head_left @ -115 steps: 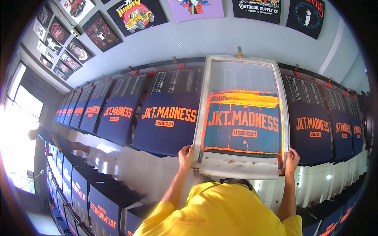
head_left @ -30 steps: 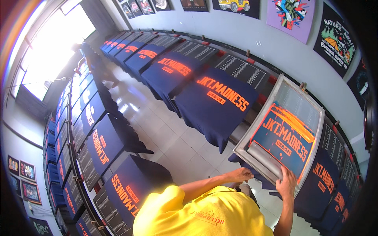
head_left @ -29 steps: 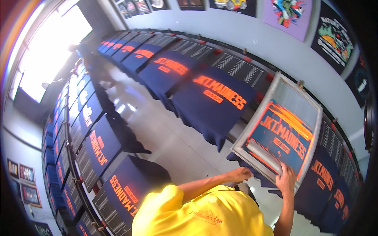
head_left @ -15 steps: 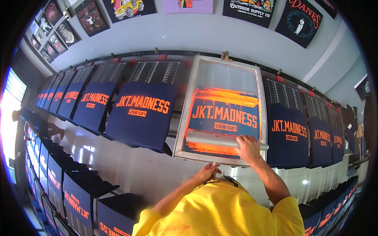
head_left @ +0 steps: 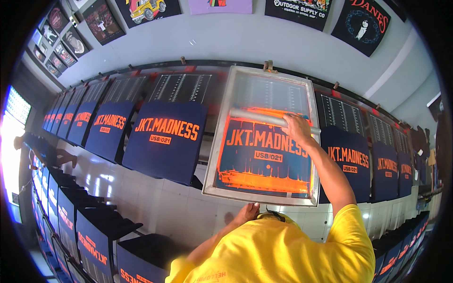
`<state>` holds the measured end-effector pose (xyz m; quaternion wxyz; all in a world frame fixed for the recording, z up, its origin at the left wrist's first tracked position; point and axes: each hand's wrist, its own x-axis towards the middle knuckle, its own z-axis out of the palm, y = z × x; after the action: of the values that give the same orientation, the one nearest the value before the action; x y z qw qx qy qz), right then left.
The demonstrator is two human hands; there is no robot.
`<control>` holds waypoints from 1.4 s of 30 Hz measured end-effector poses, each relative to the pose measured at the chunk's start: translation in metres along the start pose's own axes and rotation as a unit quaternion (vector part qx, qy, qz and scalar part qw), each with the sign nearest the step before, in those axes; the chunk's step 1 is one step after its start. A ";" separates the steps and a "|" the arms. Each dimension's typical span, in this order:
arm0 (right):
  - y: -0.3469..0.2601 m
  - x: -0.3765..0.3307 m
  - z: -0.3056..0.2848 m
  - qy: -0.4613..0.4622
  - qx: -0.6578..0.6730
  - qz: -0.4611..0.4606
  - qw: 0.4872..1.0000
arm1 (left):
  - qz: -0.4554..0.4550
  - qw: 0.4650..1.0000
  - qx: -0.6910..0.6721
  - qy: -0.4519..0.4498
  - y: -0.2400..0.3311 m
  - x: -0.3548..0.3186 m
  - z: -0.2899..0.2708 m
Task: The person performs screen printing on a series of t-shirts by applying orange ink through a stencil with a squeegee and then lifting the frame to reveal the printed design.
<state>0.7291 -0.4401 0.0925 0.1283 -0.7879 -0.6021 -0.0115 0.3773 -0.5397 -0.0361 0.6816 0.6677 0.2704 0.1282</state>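
My right hand [head_left: 297,129] is wrapped around a long metal-handled squeegee [head_left: 257,116], which lies across the far part of a screen printing frame [head_left: 211,165]. Orange ink [head_left: 264,181] spreads in a thick band along the near end of the mesh, with more beside the squeegee. Orange lettering shows through the mesh between these bands. At the near rim of the frame my left hand [head_left: 247,213] is closed, its fingertips at the edge and partly hidden. The frame's near end looks slightly raised, while its far end sits at a metal clamp [head_left: 269,66].
Navy shirts with orange print [head_left: 165,137] lie on a row of boards to the left, and more [head_left: 348,160] to the right. Another row [head_left: 101,236] stands behind me. A person [head_left: 45,148] is at far left. Framed prints [head_left: 104,21] hang on the wall.
My right hand has moved the squeegee from the near end of the screen to the far part. The frame's near edge has risen a little, and my left hand has closed at it.
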 end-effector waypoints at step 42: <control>-0.028 -0.089 -0.019 -0.007 -0.010 -0.030 0.999 | -0.174 0.972 -0.138 -0.073 0.023 0.002 -0.016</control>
<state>0.6805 -0.5216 0.1010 0.1159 -0.7708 -0.6262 -0.0163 0.3745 -0.5233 -0.0137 0.7969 0.5176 0.3115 -0.0059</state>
